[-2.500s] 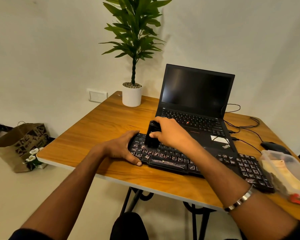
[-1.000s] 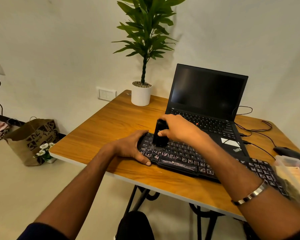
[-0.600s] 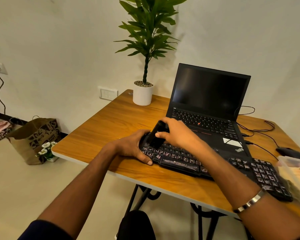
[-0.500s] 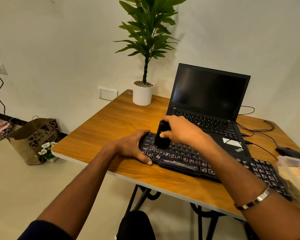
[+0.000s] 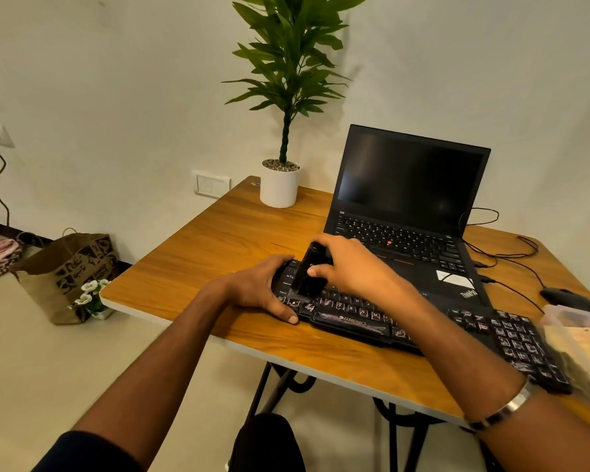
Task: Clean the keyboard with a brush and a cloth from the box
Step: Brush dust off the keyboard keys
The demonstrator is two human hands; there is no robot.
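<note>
Warm wood-grain table (image 5: 218, 253) fills mid-frame. My left hand (image 5: 259, 289) grips the left end of the flat black keyboard (image 5: 423, 330) at center right; my right hand (image 5: 351, 267) curls around the blocky black brush (image 5: 309, 274), bristles on the keys. Clear plastic box (image 5: 579, 338) sits at right edge.

Keyboard (image 5: 419, 321) on table (image 5: 218, 247), laptop (image 5: 409, 212) behind it, box (image 5: 579, 342) at its right end.
</note>
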